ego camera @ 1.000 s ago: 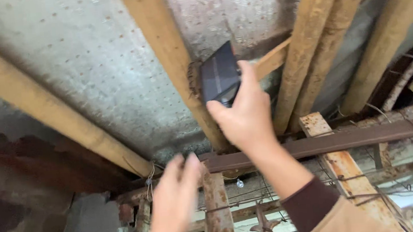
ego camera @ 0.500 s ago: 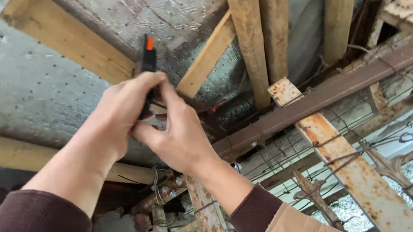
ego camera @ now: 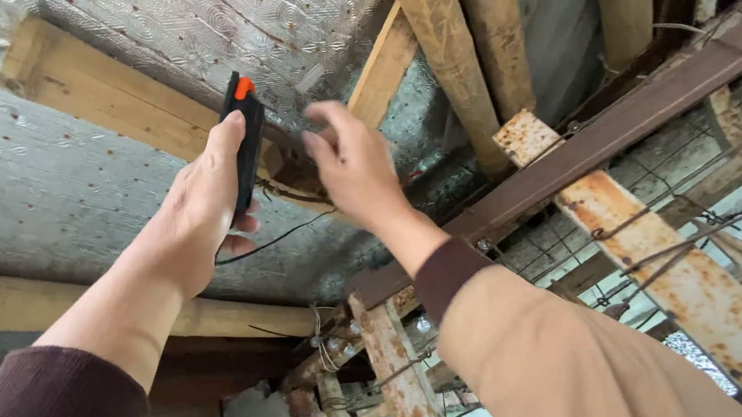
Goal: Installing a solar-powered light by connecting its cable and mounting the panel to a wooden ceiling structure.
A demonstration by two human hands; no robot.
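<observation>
The left hand (ego camera: 201, 205) is closed around a slim black tool with an orange button (ego camera: 245, 139), thumb along its side, holding it upright with its top edge against the underside of a pale wooden batten (ego camera: 101, 93) that crosses the foil-faced ceiling sheet (ego camera: 48, 201). Just right of the tool, the right hand (ego camera: 354, 170) is loosely curled with nothing in it, fingertips up at the dark, ragged spot where that batten meets a second batten (ego camera: 385, 60) coming down at an angle. A thin dark wire (ego camera: 288, 234) sags below the batten, between the two wrists. Left of the tool the sheet runs flat and unobstructed along the batten's edge. Right of the batten joint the room tightens: two round wooden poles (ego camera: 456, 58) slant close by, and beyond them a rusty steel beam (ego camera: 615, 133) and a rusted flat bar (ego camera: 690, 279) with wire ties crowd in.
</observation>
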